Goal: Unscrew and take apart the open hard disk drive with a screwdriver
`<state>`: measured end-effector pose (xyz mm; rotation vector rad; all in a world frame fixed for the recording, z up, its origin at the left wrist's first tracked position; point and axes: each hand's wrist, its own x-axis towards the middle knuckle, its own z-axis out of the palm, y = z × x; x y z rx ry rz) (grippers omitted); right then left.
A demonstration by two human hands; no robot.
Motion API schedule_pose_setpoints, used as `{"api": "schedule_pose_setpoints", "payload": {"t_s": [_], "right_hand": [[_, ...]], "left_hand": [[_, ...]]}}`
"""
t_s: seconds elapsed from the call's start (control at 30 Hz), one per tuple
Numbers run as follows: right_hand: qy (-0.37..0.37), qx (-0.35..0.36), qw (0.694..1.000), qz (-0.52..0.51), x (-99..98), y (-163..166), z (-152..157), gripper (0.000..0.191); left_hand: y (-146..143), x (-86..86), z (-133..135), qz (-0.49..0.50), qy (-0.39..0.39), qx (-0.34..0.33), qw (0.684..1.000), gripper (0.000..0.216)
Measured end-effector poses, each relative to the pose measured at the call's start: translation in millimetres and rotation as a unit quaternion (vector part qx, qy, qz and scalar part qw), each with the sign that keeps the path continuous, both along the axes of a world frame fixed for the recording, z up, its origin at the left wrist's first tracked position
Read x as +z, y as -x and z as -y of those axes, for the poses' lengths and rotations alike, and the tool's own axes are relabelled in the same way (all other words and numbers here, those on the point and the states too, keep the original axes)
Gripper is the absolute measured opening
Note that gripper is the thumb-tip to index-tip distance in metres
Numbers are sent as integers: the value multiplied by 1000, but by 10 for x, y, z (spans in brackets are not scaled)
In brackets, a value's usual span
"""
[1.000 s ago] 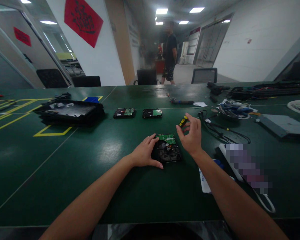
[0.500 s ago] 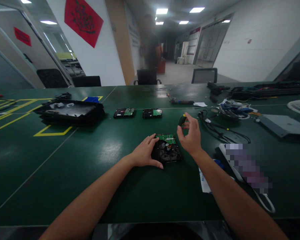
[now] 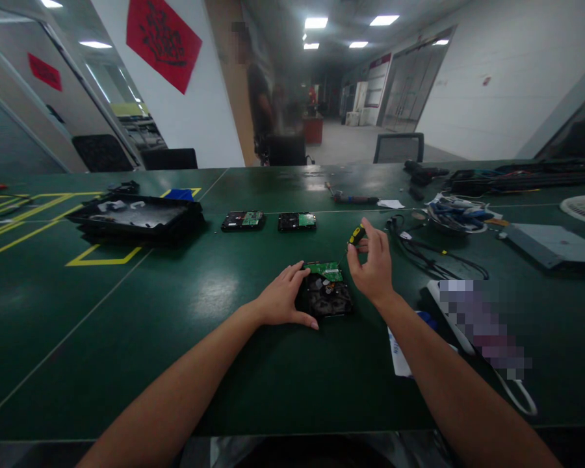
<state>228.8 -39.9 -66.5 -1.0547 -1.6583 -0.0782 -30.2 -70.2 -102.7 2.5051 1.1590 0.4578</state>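
A hard drive [image 3: 325, 290] lies circuit-side up on the green table [image 3: 175, 305], its green board facing away from me. My left hand [image 3: 283, 299] rests against the drive's left side, thumb along its near edge and fingers at its top corner, holding it steady. My right hand [image 3: 372, 263] hovers just right of the drive, fingers pinched round a small screwdriver [image 3: 355, 235] with a yellow and black handle, whose tip points down toward the drive's far right corner.
Two more hard drives [image 3: 242, 220] [image 3: 296, 221] lie farther back. A stack of black trays [image 3: 134, 218] sits at the left, inside yellow floor-tape marks. Cables [image 3: 419, 244], another screwdriver [image 3: 353, 198] and a grey box [image 3: 550, 242] lie to the right. A person [image 3: 258, 97] stands beyond the table.
My right hand has turned the screwdriver between its fingers, barely shifting place. The left hand and drive have stayed put. The person in the background has walked to the left.
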Motion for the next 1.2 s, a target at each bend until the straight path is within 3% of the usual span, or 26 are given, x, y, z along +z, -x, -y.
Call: {"api": "schedule_pose_setpoints", "payload": {"t_s": [0.97,1.2], "right_hand": [[-20,11,999,30,20,-53,-17,68],[9,24,1000,-3,21,-79,-19,66]], "left_hand": [[6,-14,-10,7,0,-1,1000,130],[10,4,0,10,2,-3,1000,131]]}}
